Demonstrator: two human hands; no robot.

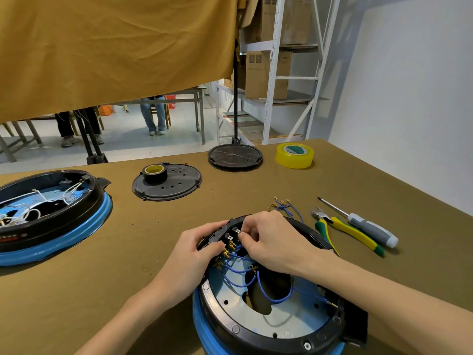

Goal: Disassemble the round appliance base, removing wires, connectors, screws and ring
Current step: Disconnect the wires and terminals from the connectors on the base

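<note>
A hanging ochre cloth [115, 52] fills the upper left, above an olive-brown covered table [128, 252] that carries everything else. At the near edge, right of centre, lies the round appliance base [268, 326], open side up: a black ring [230, 331] set over a blue outer rim [202, 329], with a metal plate inside and blue wires [271, 295] looping across it. A second appliance base [51, 216], black over blue with white wires inside, sits at the far left. Behind the work, a black round cover [176, 190] carries a roll of dark tape [154, 172], and farther right lies a ribbed black disc [235, 157], with a roll of yellow tape [294, 155] just beside it. The left hand [202, 252] grips the far-left rim of the base beside a black terminal block [225, 233], fingers curled over the edge. The right hand [271, 239] reaches in from the right, thumb and fingertips pinched narrowly on a connector at that block; the connector itself is mostly hidden. Brass terminals [227, 252] cluster below the fingers. To the right lie yellow-green pliers [350, 233] and a grey-handled screwdriver [368, 228], side by side. A loose bundle of removed blue wires [286, 207] lies just behind the base.
</note>
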